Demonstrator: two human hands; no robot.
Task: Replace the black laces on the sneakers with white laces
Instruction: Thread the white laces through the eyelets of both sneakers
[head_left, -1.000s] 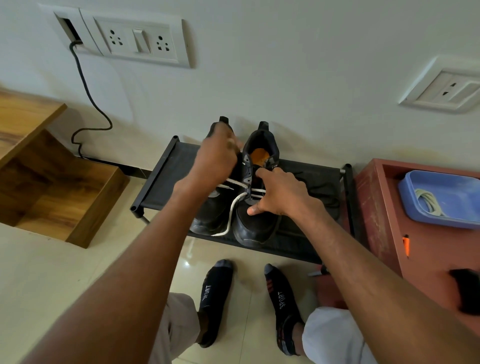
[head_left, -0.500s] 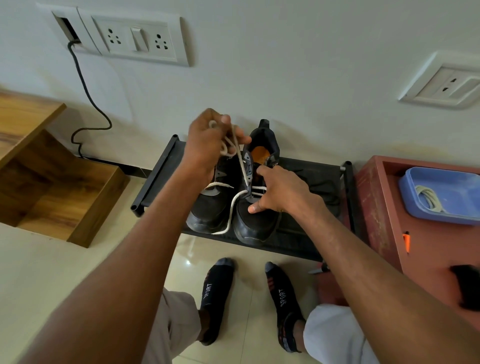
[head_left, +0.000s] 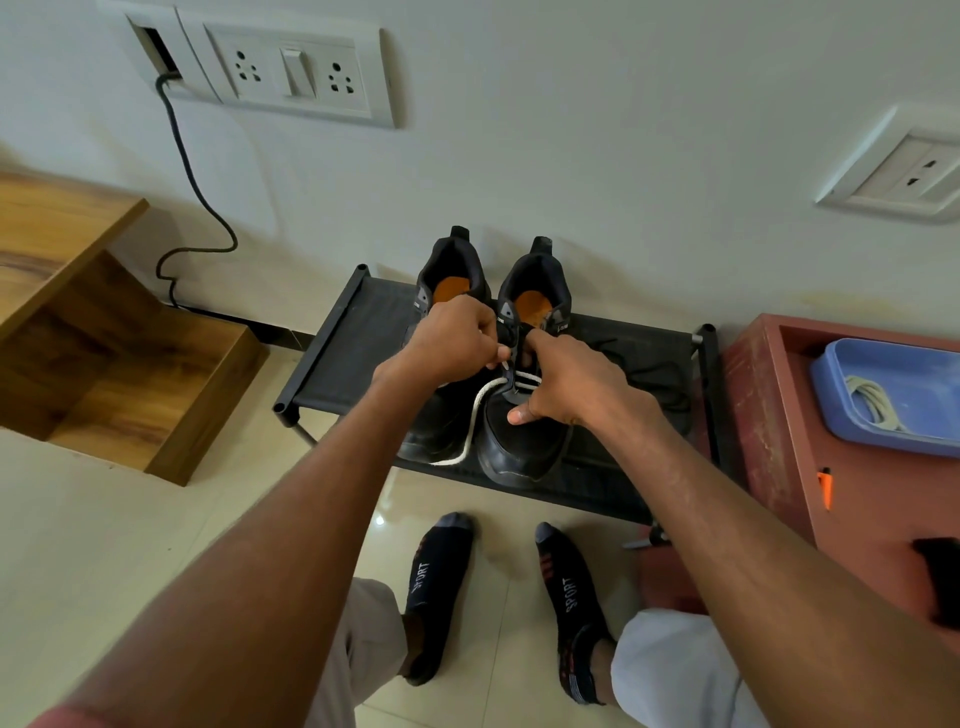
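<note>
Two black sneakers with orange insoles stand side by side on a low black rack (head_left: 358, 332), toes toward me. The right sneaker (head_left: 519, 441) has a white lace (head_left: 475, 415) threaded across its lower eyelets; a loose end trails down to the rack between the shoes. My left hand (head_left: 452, 340) pinches the white lace at the right sneaker's upper eyelets. My right hand (head_left: 569, 384) holds that sneaker's tongue area, thumb on the toe side, forefinger up near the eyelets. The left sneaker (head_left: 447, 280) is mostly hidden behind my left hand.
A dark lace-like tangle (head_left: 660, 379) lies on the rack to the right. A red-brown cabinet (head_left: 769, 415) holds a blue tray (head_left: 841, 395) with white cord in it. A wooden shelf unit (head_left: 130, 364) stands left. My socked feet (head_left: 441, 577) are on the tiled floor.
My left hand, which was raised high pulling the white lace up, has come back down to the right sneaker's eyelets. My right hand stays on the shoe.
</note>
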